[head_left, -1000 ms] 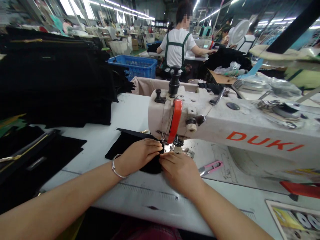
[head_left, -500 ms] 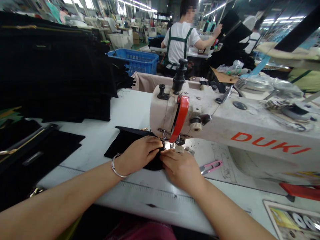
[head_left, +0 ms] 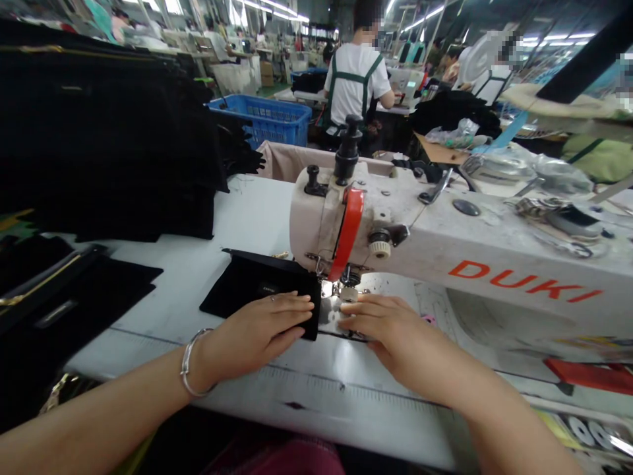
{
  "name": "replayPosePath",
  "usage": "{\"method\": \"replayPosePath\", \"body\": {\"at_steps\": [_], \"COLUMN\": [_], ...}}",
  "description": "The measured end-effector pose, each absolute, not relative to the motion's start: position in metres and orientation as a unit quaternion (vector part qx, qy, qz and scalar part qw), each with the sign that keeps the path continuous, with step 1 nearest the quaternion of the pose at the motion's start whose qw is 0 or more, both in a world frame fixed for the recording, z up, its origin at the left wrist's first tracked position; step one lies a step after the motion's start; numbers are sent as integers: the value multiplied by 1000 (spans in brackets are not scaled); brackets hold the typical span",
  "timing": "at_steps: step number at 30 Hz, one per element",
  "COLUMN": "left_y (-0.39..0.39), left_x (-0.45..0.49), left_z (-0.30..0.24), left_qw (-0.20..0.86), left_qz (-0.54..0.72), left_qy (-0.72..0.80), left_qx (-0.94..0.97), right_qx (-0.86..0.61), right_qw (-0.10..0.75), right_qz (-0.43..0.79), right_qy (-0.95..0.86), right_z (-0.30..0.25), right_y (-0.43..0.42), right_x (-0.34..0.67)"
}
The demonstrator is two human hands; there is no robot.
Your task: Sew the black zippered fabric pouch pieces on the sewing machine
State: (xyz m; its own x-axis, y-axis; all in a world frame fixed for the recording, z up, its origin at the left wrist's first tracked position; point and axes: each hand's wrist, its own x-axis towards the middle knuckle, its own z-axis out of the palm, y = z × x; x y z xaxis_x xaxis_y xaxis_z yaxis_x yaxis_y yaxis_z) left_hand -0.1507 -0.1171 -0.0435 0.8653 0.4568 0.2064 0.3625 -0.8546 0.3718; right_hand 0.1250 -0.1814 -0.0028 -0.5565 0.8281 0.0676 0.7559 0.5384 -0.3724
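Observation:
A black fabric panel (head_left: 232,284) with a small label (head_left: 268,289) lies flat on the white table, its right edge beside the presser foot of the sewing machine (head_left: 405,218). Fingers stretched, my left hand (head_left: 257,336) rests flat on the panel's lower right part. On the other side of the needle, my right hand (head_left: 395,330) lies with fingers extended over the bed by the metal needle plate (head_left: 330,318), apart from the panel. Behind my right hand, only a bit of pink-handled thread snips (head_left: 428,319) shows.
A tall stack of black fabric pieces (head_left: 109,145) stands at the left, with more black pieces with zippers (head_left: 93,303) in front. Beyond are a blue basket (head_left: 291,122) and a co-worker in a white shirt (head_left: 353,82). A red object (head_left: 588,376) lies at right.
My hands have moved apart: the left slid left and down across the panel, uncovering its label, and the right let go of the panel's edge and shifted right, covering most of the snips.

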Motion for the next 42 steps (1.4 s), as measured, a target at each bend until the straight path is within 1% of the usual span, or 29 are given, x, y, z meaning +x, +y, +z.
{"method": "replayPosePath", "body": {"at_steps": [2, 5, 8, 11, 13, 16, 18, 21, 23, 27, 31, 36, 42], "left_y": [-119, -118, -117, -118, -119, -121, -122, -121, -120, -113, -98, -90, -97], "left_x": [-148, -147, -147, -146, -145, -140, -137, -136, -136, -136, -131, -130, -140], "left_z": [-46, -51, -52, -48, -45, -42, -43, -48, -51, -54, -59, -54, -47], "left_qw": [157, 131, 141, 167, 163, 122, 79, 13, -4, 0, 1, 16, 63], "left_qz": [163, 175, 212, 256, 269, 269, 248, 197, 169, 143, 142, 164, 207], "left_qy": [234, 235, 245, 271, 271, 251, 222, 177, 166, 157, 146, 121, 107], "left_qx": [946, 947, 936, 913, 910, 922, 940, 964, 971, 977, 979, 979, 970], "right_qx": [-500, -562, -531, -451, -410, -358, -343, -354, -361, -377, -401, -414, -426], "right_qw": [132, 201, 234, 226, 229, 232, 233, 238, 238, 234, 251, 249, 231], "right_qz": [113, 40, 5, 21, 27, 11, 8, 25, 42, 69, 64, 55, 55], "right_qy": [-848, -801, -814, -863, -883, -904, -910, -904, -901, -894, -879, -874, -873], "right_z": [-11, -33, -46, -47, -45, -46, -48, -49, -47, -46, -45, -44, -44], "right_y": [-175, -161, -158, -169, -177, -182, -182, -182, -183, -184, -183, -180, -180], "right_x": [127, 118, 107, 99, 95, 88, 84, 81, 82, 82, 81, 83, 88]}}
